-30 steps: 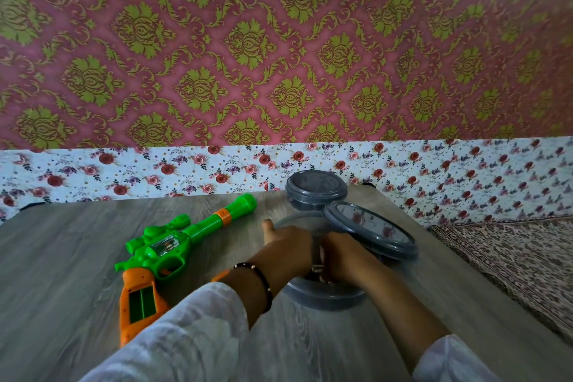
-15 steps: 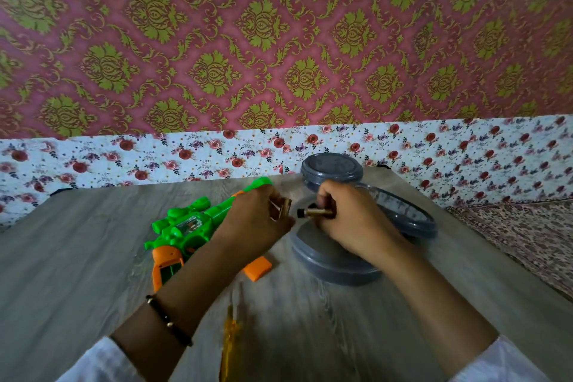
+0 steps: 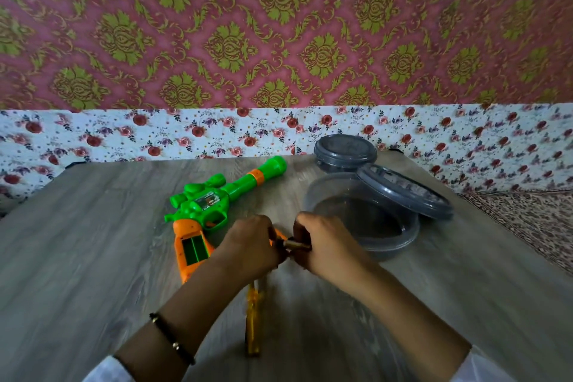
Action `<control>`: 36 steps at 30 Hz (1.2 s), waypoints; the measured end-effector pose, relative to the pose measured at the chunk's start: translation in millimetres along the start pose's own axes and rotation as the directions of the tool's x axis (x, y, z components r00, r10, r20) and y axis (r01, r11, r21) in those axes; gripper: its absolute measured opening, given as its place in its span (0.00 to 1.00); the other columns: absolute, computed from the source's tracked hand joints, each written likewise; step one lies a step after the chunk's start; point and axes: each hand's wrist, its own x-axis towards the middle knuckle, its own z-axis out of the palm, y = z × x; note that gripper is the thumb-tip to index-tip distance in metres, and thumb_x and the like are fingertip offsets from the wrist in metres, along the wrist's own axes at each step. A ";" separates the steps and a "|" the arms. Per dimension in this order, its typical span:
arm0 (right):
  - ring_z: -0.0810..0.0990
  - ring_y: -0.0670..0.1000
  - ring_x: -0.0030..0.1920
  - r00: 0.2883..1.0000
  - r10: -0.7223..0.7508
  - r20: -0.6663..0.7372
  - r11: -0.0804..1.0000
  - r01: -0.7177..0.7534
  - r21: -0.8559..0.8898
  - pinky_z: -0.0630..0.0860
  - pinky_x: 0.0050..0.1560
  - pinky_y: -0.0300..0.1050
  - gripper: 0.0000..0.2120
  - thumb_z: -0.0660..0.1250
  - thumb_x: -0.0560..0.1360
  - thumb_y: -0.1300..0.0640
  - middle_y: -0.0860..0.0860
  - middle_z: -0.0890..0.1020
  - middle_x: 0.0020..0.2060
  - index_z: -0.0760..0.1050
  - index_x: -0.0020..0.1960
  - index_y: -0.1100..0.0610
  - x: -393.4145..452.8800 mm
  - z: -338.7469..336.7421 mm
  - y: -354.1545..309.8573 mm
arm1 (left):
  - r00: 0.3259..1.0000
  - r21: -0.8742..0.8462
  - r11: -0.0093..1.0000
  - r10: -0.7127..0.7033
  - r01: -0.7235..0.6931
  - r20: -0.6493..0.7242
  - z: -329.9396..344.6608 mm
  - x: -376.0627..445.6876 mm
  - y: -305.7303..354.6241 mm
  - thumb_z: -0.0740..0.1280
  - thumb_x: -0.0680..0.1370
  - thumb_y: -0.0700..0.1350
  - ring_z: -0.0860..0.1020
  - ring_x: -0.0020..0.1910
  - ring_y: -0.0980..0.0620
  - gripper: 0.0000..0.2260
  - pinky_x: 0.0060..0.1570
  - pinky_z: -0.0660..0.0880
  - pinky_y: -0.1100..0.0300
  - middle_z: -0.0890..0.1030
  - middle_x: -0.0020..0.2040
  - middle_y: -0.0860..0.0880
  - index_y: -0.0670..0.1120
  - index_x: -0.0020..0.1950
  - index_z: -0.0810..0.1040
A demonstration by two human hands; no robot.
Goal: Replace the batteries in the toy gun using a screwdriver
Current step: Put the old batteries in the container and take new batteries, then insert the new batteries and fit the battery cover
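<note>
R hand (image 3: 325, 245) fingers (image 3: 302, 226) curled round a small brass-coloured battery (image 3: 296, 245), held sideways just above the surface (image 3: 93, 257). L hand (image 3: 251, 245) fingers curled too, right up against the battery's near end; looks like gripping smth small but contents hidden, maybe a 2nd cell, can't confirm. Small orange piece (image 3: 279, 234) peeking btwn the hands, prob the compartment cover, lying on the surface. Toy gun (image 3: 217, 205) flat on the surface just L of the hands, green barrel pointing away toward the wall, orange grip nearest w/ battery bay (image 3: 195, 248) open and green inside, no cells seen in it. Yellow screwdriver (image 3: 253, 319) lying loose on the surface below the hands, handle toward the viewer, not held. Clear round container (image 3: 387, 245) just R of the R hand, open, its grey lid (image 3: 403, 192) leaning tilted on the far rim; 2nd grey-lidded tub (image 3: 344, 153) behind, closed. Progress est: about halfway. Screw out and cover off judging by open bay; cells in hand, new or old unclear. Left: seat cells in bay w/ correct polarity, refit cover, drive screw back w/ screwdriver.
</note>
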 end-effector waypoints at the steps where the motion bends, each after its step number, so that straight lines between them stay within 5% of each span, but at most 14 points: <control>1: 0.76 0.52 0.38 1.000 0.010 0.007 1.000 -0.010 0.004 0.72 0.34 0.46 0.07 0.69 0.70 0.60 0.51 0.76 0.36 0.70 0.41 0.56 0.3 2.6 0.3 | 1.000 0.031 1.000 -0.003 0.004 -0.006 2.0 1.4 -0.6 0.72 0.72 0.48 0.83 0.43 0.47 0.12 0.45 0.80 0.53 0.83 0.45 0.44 0.42 0.51 0.78; 7: 0.78 0.54 0.42 0.996 0.083 -0.020 0.997 -0.083 -0.004 0.71 0.38 0.46 0.08 0.68 0.72 0.54 0.53 0.80 0.39 0.69 0.43 0.54 1.6 13.5 4.6 | 0.999 0.128 0.992 -0.002 0.008 -0.050 11.8 7.9 1.2 0.67 0.74 0.45 0.80 0.47 0.49 0.09 0.40 0.74 0.61 0.81 0.51 0.47 0.45 0.53 0.77; 12: 0.80 0.53 0.44 0.994 0.093 -0.058 0.995 -0.092 0.021 0.77 0.42 0.50 0.11 0.70 0.71 0.57 0.52 0.82 0.43 0.68 0.48 0.53 -3.3 18.3 6.2 | 1.000 0.074 0.997 -0.029 0.030 -0.007 17.0 10.1 0.0 0.70 0.73 0.42 0.73 0.38 0.56 0.08 0.33 0.68 0.66 0.77 0.43 0.52 0.48 0.50 0.75; 15: 0.81 0.52 0.45 0.992 0.118 -0.045 0.991 -0.115 0.064 0.80 0.43 0.50 0.17 0.71 0.69 0.59 0.52 0.82 0.44 0.70 0.54 0.51 -6.1 19.5 8.2 | 1.000 0.067 0.998 -0.022 0.021 0.016 18.9 8.9 0.8 0.68 0.73 0.39 0.77 0.43 0.52 0.11 0.37 0.74 0.62 0.78 0.47 0.48 0.45 0.55 0.76; 20: 0.81 0.51 0.39 0.993 0.090 -0.081 0.992 -0.083 0.092 0.80 0.39 0.52 0.06 0.69 0.70 0.58 0.50 0.82 0.38 0.73 0.45 0.53 -8.8 27.0 13.7 | 0.999 0.045 0.999 0.002 -0.003 0.032 17.6 5.0 2.7 0.66 0.74 0.39 0.78 0.45 0.51 0.11 0.39 0.74 0.61 0.80 0.50 0.46 0.44 0.56 0.77; 27: 0.80 0.47 0.38 0.950 -0.048 -0.308 0.977 0.109 0.185 0.78 0.38 0.47 0.03 0.68 0.73 0.57 0.49 0.82 0.37 0.78 0.47 0.54 -13.3 15.2 12.2 | 0.971 0.150 0.973 0.146 -0.175 0.190 8.1 -10.0 7.5 0.75 0.68 0.55 0.74 0.58 0.51 0.26 0.54 0.69 0.61 0.77 0.57 0.47 0.44 0.61 0.76; 36: 0.81 0.46 0.38 0.905 -0.130 -0.406 0.974 0.193 0.119 0.79 0.37 0.46 0.05 0.65 0.74 0.54 0.47 0.83 0.38 0.78 0.46 0.54 -13.8 11.2 16.8 | 0.970 0.214 0.948 0.220 -0.237 0.101 22.0 -6.4 10.0 0.70 0.73 0.54 0.75 0.58 0.47 0.21 0.55 0.66 0.61 0.78 0.57 0.44 0.42 0.61 0.76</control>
